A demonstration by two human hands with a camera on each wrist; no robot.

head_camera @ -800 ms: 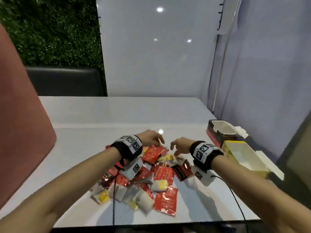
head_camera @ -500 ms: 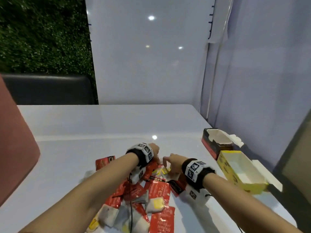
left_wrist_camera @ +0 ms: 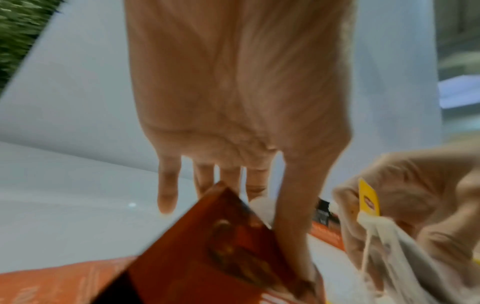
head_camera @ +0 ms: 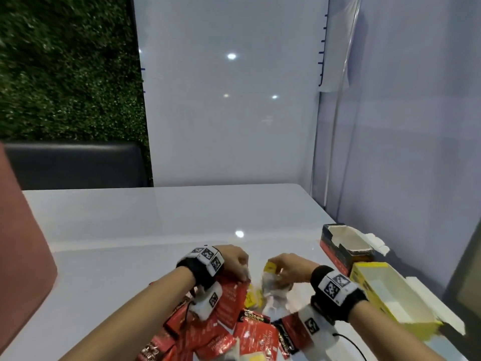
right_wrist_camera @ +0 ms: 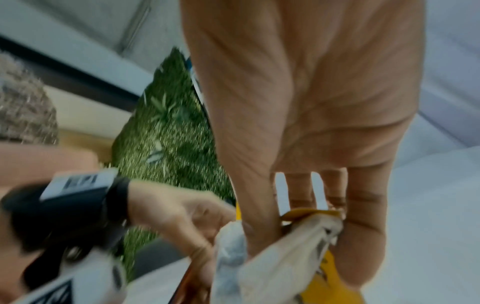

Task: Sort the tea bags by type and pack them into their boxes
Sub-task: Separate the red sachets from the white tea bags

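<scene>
The right hand (head_camera: 287, 267) is curled around a loose bunch of white paper tea bags (head_camera: 273, 285) with strings, lifting it just above the heap; its thumb and fingers (right_wrist_camera: 363, 224) pinch the bags' tops, and one small yellow paper tag (head_camera: 270, 267) sticks up beside the fingertips. In the left wrist view the same tag (left_wrist_camera: 369, 200) stands above the white bags (left_wrist_camera: 394, 246), their strings hanging down.

The left hand (head_camera: 234, 260) is at the far edge of the heap, beside the right hand. Its thumb (left_wrist_camera: 293, 216) presses down along a red foil tea sachet (left_wrist_camera: 221, 253) that tilts up on edge, while the other fingers hang straight and relaxed behind it, so the thumb touches the sachet but no closed grip shows.

The heap of red foil sachets (head_camera: 250, 334) mixed with white yellow-tagged bags (head_camera: 253, 298) lies on the near part of the glossy white surface (head_camera: 145, 230), under both wrists. To the right, near the wall, two open cardboard boxes stand just beside each other: a dark red-and-black box (head_camera: 338, 246) farther away and a yellow box (head_camera: 385, 290) nearer, both showing pale interiors. Motion blur hides what is inside them.
</scene>
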